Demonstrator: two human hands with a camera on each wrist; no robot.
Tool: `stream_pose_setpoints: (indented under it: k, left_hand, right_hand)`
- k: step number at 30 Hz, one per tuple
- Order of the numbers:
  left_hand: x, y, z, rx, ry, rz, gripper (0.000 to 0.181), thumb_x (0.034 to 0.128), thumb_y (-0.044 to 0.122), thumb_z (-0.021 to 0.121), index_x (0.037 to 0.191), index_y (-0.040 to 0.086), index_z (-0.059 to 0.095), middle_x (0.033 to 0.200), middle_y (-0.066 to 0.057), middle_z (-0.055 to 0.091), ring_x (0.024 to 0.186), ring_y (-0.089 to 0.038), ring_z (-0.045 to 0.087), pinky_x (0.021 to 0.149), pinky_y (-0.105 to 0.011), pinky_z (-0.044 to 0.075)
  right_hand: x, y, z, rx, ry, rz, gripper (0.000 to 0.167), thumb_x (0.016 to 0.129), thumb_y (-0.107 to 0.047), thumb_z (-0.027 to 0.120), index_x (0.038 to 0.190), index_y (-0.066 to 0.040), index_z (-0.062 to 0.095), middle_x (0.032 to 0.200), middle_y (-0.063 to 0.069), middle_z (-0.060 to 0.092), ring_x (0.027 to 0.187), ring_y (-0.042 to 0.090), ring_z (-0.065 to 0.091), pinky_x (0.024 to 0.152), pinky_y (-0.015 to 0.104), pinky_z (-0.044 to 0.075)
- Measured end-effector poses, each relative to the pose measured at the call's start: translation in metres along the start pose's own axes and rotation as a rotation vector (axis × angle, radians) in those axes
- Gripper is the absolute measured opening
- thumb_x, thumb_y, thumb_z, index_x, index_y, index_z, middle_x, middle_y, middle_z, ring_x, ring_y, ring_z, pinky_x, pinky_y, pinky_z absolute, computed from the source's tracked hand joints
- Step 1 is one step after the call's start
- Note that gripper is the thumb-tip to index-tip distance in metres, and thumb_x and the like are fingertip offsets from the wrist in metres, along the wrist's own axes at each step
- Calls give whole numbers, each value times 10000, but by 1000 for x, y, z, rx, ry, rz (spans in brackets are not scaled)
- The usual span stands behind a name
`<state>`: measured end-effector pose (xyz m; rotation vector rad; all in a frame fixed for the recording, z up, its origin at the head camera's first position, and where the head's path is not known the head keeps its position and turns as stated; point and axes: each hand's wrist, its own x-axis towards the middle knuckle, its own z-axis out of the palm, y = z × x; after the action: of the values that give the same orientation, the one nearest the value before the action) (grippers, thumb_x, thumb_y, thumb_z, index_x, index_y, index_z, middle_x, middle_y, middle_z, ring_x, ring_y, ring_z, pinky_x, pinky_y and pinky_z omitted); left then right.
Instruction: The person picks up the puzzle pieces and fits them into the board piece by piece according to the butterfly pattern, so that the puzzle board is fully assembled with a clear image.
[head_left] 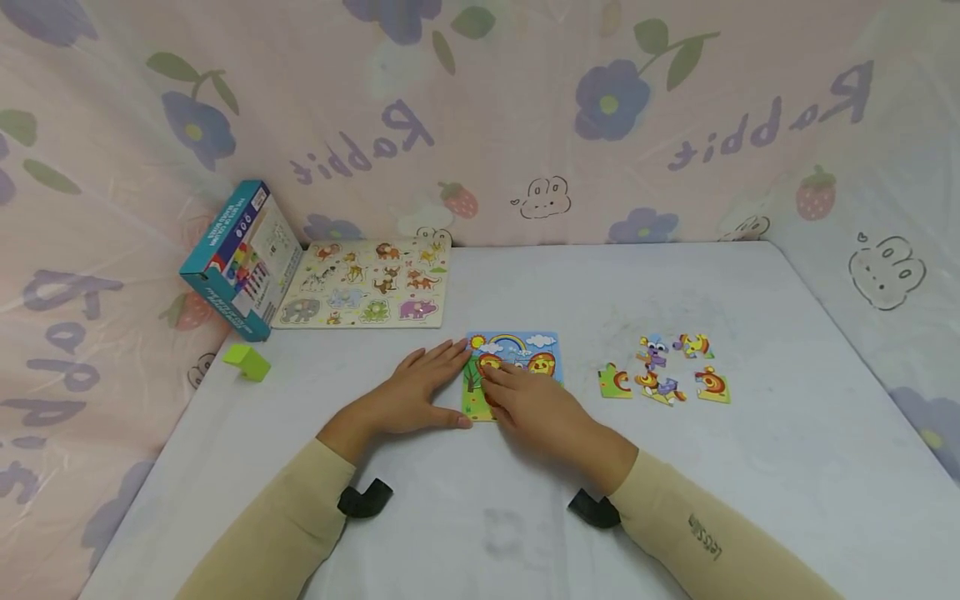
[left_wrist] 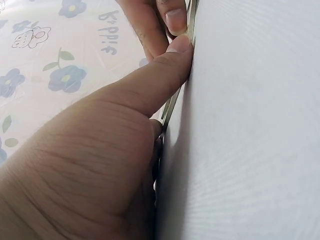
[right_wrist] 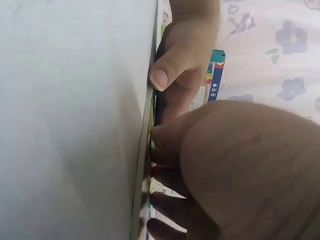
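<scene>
A small jigsaw board (head_left: 551, 340) with a sun, a rainbow and clouds lies flat on the white table. Along its left edge rests my left hand (head_left: 415, 392), fingers stretched forward and thumb (left_wrist: 165, 75) at the near corner. My right hand (head_left: 542, 412) reaches over the board and presses its fingertips on the picture, hiding the middle and lower right. In the right wrist view, the right hand's fingers (right_wrist: 170, 205) meet the board's top face. Whether a loose piece lies under them is hidden. Several loose puzzle pieces (head_left: 660, 388) lie to the right.
At the back left stands a blue box (head_left: 225, 242), next to a wooden animal puzzle board (head_left: 367, 323). A light-green block (head_left: 247, 362) sits near the table's left edge. Patterned curtains (head_left: 495, 125) rise behind and beside the white table (head_left: 810, 467).
</scene>
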<state>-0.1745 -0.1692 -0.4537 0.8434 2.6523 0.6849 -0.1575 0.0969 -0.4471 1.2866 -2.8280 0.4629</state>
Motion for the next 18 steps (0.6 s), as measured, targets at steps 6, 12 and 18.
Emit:
stream_pose_setpoints:
  k: [6,12,18]
  left_hand:
    - [0,-1,1,-5,-3,-7,1127,938,691,754,1757,150,199,1817,25,75,1660,-223,3,1297,-555,-17]
    - [1,-3,2,4,0,-5,1127,937,700,748,1757,149,204,1817,26,75,1660,-222,5,1297,-557,-13]
    - [1,-2,2,10,-2,-8,1128,937,709,740,1757,151,204,1817,28,80,1660,-219,8,1298,-552,-11]
  right_hand:
    - [-3,-6,1,-72,-31,26,458,1112,-228,649,1533,-49,630,1610,117,552,1493,379,482,1128,607,469]
    - [-4,-8,0,-35,-59,74,485,1126,-249,624,1585,-96,585,1650,81,511,1527,362,435,1118,671,448]
    - [-4,-5,1,-20,-82,74,494,1132,-252,605,1600,-98,570,1681,75,469,1549,361,397,1126,695,423]
